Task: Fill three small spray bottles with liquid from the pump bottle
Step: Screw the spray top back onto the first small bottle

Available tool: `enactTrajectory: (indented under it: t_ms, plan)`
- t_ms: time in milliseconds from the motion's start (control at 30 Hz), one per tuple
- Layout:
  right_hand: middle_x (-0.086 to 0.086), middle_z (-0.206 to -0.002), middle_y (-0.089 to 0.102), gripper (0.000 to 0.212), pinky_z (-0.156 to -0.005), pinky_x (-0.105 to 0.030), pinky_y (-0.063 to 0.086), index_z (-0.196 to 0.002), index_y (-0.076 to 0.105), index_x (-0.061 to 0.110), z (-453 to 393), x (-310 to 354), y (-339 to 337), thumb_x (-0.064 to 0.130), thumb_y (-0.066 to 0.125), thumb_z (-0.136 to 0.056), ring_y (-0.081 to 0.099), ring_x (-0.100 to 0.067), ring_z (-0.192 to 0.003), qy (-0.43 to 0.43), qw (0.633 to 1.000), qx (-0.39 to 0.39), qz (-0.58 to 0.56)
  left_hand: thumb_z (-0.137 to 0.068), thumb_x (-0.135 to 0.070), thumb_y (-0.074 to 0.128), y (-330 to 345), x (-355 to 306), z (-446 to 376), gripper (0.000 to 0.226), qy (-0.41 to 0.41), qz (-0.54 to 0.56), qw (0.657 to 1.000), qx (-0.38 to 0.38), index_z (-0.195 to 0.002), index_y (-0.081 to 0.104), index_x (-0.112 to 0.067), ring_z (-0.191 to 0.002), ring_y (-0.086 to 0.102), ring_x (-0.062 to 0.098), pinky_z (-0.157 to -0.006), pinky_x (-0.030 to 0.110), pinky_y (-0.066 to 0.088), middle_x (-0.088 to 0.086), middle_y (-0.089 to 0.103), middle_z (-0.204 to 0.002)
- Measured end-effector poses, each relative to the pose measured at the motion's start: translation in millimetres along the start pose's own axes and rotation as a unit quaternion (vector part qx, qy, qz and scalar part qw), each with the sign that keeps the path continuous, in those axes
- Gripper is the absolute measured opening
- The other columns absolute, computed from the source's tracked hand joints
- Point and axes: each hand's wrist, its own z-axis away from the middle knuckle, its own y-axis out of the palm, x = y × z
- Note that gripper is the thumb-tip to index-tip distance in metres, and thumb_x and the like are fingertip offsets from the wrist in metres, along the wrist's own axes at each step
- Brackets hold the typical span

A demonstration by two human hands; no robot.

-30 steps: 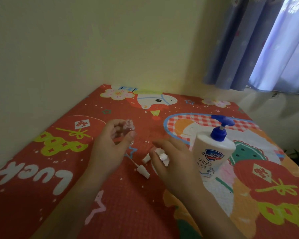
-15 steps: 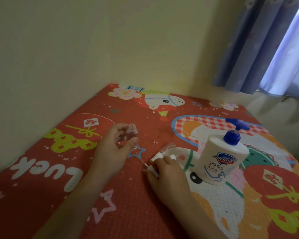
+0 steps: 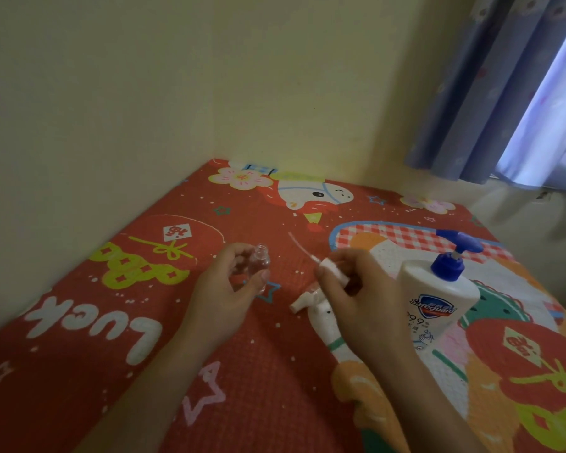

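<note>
My left hand (image 3: 226, 289) grips a small clear spray bottle (image 3: 258, 263), upright and with its neck uncapped. To its right, my right hand (image 3: 360, 289) pinches a white spray head (image 3: 332, 269); its thin dip tube (image 3: 299, 245) points up and left toward the bottle. Another white spray head (image 3: 303, 300) lies on the mat just below my right hand. The white pump bottle (image 3: 438, 299) with a blue pump (image 3: 455, 253) stands right of my right hand. Other small bottles are hidden or not in view.
Everything sits on a red patterned mat (image 3: 111, 322) covering the table, pushed into a corner of yellow walls (image 3: 144, 93). Blue curtains (image 3: 504, 93) hang at the upper right. The mat's right edge runs close behind the pump bottle.
My right hand has picked a white spray head with its tube up off the mat and raised it toward the bottle. My left hand keeps the clear bottle in place.
</note>
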Motion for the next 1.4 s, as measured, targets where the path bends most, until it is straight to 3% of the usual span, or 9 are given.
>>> enactTrajectory:
  t_ms: [100, 167, 300, 400, 700, 833, 1033, 1200, 1400]
  plan:
    - [0.005, -0.08, 0.069, 0.01, -0.065, -0.041, 0.057, -0.094, 0.064, 0.032, -8, 19, -16, 0.034, 0.071, -0.087, 0.066, -0.013, -0.071, 0.015, 0.995, -0.012, -0.094, -0.088, -0.02, 0.075, 2, 2, 2, 0.034, 0.001, -0.004, 1.0, 0.008, -0.102, 0.058, -0.046, -0.102, 0.059, -0.016, -0.087, 0.017, 0.047, -0.038, 0.063, -0.104]
    - [0.003, -0.081, 0.072, 0.007, -0.069, -0.045, 0.058, -0.092, 0.069, 0.032, -12, 27, -22, 0.034, 0.072, -0.086, 0.068, -0.017, -0.073, 0.016, 0.993, -0.008, -0.115, -0.088, -0.02, 0.075, 4, 3, 3, 0.033, -0.003, -0.004, 1.0, 0.015, -0.105, 0.059, -0.044, -0.104, 0.06, -0.013, -0.092, 0.024, 0.051, -0.034, 0.065, -0.107]
    - [0.004, -0.07, 0.069, 0.007, -0.061, -0.035, 0.055, -0.089, 0.072, 0.031, -20, 32, -21, 0.037, 0.068, -0.088, 0.062, -0.009, -0.061, 0.023, 0.995, 0.019, -0.097, -0.088, -0.023, 0.074, 7, 6, 4, 0.03, -0.009, -0.001, 1.0, 0.028, -0.109, 0.06, -0.04, -0.104, 0.063, -0.007, -0.094, 0.037, 0.055, -0.024, 0.069, -0.107]
    - [0.008, -0.063, 0.065, 0.011, -0.055, -0.027, 0.047, -0.085, 0.071, 0.03, -22, 30, -20, 0.039, 0.066, -0.09, 0.054, -0.003, -0.052, 0.026, 0.997, 0.038, -0.055, -0.088, -0.024, 0.075, 10, 6, 7, 0.032, -0.005, 0.002, 0.999, 0.036, -0.111, 0.059, -0.04, -0.103, 0.064, -0.006, -0.094, 0.037, 0.055, -0.02, 0.07, -0.106]
    - [0.013, -0.055, 0.059, 0.018, -0.05, -0.012, 0.042, -0.075, 0.066, 0.029, -27, 26, -15, 0.038, 0.067, -0.091, 0.052, 0.001, -0.05, 0.03, 0.998, 0.06, -0.003, -0.089, -0.025, 0.074, 14, 2, 12, 0.033, 0.016, 0.004, 0.997, 0.07, -0.111, 0.058, -0.043, -0.101, 0.067, -0.001, -0.089, 0.04, 0.058, -0.023, 0.068, -0.108]
    - [0.004, -0.061, 0.061, 0.015, -0.052, -0.02, 0.043, -0.077, 0.066, 0.031, -25, 26, -13, 0.035, 0.068, -0.091, 0.052, -0.005, -0.053, 0.016, 0.997, 0.082, -0.008, -0.09, -0.023, 0.073, 15, 0, 14, 0.033, 0.026, -0.006, 0.996, 0.084, -0.113, 0.059, -0.042, -0.103, 0.067, -0.001, -0.087, 0.039, 0.058, -0.022, 0.069, -0.108]
    - [0.005, -0.066, 0.062, 0.006, -0.058, -0.026, 0.047, -0.089, 0.07, 0.029, -23, 23, -5, 0.035, 0.069, -0.091, 0.053, -0.005, -0.056, 0.015, 0.991, 0.133, -0.019, -0.092, -0.024, 0.071, 15, 1, 16, 0.032, 0.032, -0.022, 0.995, 0.094, -0.115, 0.057, -0.042, -0.101, 0.067, 0.001, -0.082, 0.04, 0.059, -0.021, 0.069, -0.108]
    - [-0.002, -0.076, 0.068, 0.014, -0.067, -0.046, 0.054, -0.089, 0.072, 0.027, -23, 20, -3, 0.034, 0.061, -0.095, 0.061, -0.018, -0.069, 0.008, 0.986, 0.167, -0.015, -0.092, -0.022, 0.071, 17, -1, 16, 0.033, 0.035, -0.02, 0.994, 0.103, -0.117, 0.058, -0.039, -0.101, 0.068, 0.003, -0.083, 0.043, 0.058, -0.02, 0.069, -0.107]
    - [0.009, -0.083, 0.071, 0.014, -0.073, -0.038, 0.055, -0.092, 0.072, 0.031, -23, 18, -5, 0.03, 0.059, -0.098, 0.066, -0.007, -0.076, 0.001, 0.982, 0.19, -0.017, -0.091, -0.022, 0.071, 18, 0, 17, 0.031, 0.043, -0.013, 0.993, 0.109, -0.116, 0.059, -0.035, -0.1, 0.069, 0.005, -0.082, 0.045, 0.058, -0.016, 0.07, -0.107]
